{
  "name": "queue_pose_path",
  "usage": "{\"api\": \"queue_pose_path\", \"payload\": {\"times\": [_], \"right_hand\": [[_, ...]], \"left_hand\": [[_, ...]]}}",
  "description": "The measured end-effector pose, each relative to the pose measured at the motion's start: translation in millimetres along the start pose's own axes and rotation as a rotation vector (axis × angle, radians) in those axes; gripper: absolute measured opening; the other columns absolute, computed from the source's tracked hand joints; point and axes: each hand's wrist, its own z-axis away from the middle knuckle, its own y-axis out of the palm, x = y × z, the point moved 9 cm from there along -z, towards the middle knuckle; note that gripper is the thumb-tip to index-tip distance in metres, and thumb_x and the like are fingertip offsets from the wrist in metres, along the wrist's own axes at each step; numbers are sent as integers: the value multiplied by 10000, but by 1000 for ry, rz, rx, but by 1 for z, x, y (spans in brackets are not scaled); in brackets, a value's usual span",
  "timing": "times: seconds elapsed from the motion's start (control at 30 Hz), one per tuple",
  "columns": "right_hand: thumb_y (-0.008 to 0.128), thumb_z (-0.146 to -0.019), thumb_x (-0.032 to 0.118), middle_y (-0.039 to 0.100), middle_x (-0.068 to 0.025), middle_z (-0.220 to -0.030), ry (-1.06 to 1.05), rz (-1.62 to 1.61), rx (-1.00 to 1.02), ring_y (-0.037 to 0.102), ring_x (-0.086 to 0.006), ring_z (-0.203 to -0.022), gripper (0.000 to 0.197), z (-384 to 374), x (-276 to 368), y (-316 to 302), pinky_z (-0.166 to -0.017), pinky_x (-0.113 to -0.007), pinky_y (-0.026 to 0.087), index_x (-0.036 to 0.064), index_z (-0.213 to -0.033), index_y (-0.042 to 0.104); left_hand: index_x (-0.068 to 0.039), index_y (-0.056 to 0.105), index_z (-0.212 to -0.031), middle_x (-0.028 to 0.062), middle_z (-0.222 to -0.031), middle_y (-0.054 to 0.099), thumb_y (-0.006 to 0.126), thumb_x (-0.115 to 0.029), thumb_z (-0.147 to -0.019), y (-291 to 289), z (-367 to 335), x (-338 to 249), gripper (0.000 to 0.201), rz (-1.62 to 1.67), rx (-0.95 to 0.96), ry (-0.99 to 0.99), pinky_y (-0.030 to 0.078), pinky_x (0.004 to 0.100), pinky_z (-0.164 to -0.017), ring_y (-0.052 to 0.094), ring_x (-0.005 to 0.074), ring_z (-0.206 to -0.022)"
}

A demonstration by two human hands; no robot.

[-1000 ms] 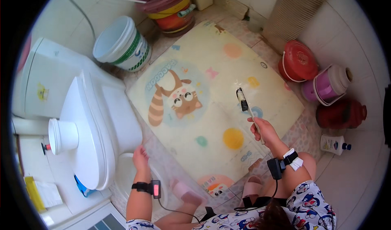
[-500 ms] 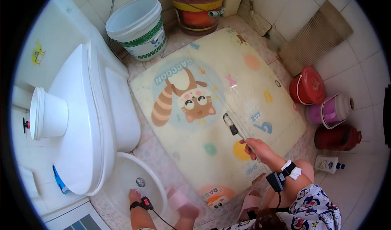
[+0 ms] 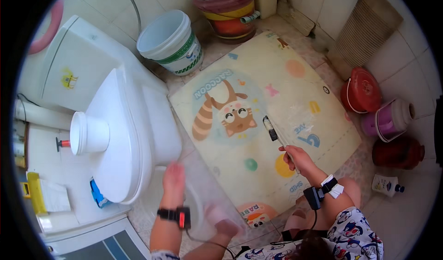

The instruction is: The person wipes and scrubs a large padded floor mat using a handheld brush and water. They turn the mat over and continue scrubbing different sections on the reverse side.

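Observation:
My right hand [image 3: 299, 161] is closed around the pale handle of a brush [image 3: 272, 130], whose black-and-white head rests on or just above the mat. The mat [image 3: 217, 154] is pale yellow with cartoon animals, spread on the floor with a wet shine near its middle. My left hand [image 3: 174, 179] is smeared by motion beside the toilet, above a white basin [image 3: 199, 209] that my forearm partly covers. Whether anything is in its fingers cannot be made out. A black band with a small device sits on each wrist.
On my left stands a white toilet [image 3: 117, 140] with a small white tub [image 3: 90, 133] on its lid. A white bucket [image 3: 170, 43] and a dark red bucket [image 3: 230, 15] are behind the mat. Along the right wall are a red lidded bucket [image 3: 362, 90], a purple flask [image 3: 387, 119] and a white bottle [image 3: 385, 185].
My left hand has risen out of the basin and moved forward, now blurred. My right hand still grips the brush, with the hand slightly farther forward. The whole view has shifted left.

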Motion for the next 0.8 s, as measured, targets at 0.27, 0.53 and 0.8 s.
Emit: {"api": "queue_pose_path", "payload": {"times": [0.27,0.53,0.8], "right_hand": [[387,-891,248,486,-19,-589,-71,-76,-70,389,-86,-390,305,22,5,-43,-367,-222,324,4,-1008,530],[423,-881,205,499,-22,-638,-99,-128,-164,413,-88,-418,306,39,-18,-94,-383,-221,342,-2,-1098,485],[460,-888,218,476,-11,-622,49,148,-334,413,-81,-430,394,59,-63,-119,-357,-222,331,43,-1236,406]], "left_hand": [[-15,132,-1363,154,-1406,207,288,-386,-925,325,57,64,594,-277,638,-139,175,411,-1051,183,266,-1306],[-72,230,-1358,97,-1381,289,431,-444,-870,193,-42,141,646,-943,369,-50,260,387,-977,313,254,-1220],[37,169,-1340,248,-1396,138,677,-536,-613,45,-47,186,1056,-2200,53,244,185,421,-1046,126,343,-1308]]}}
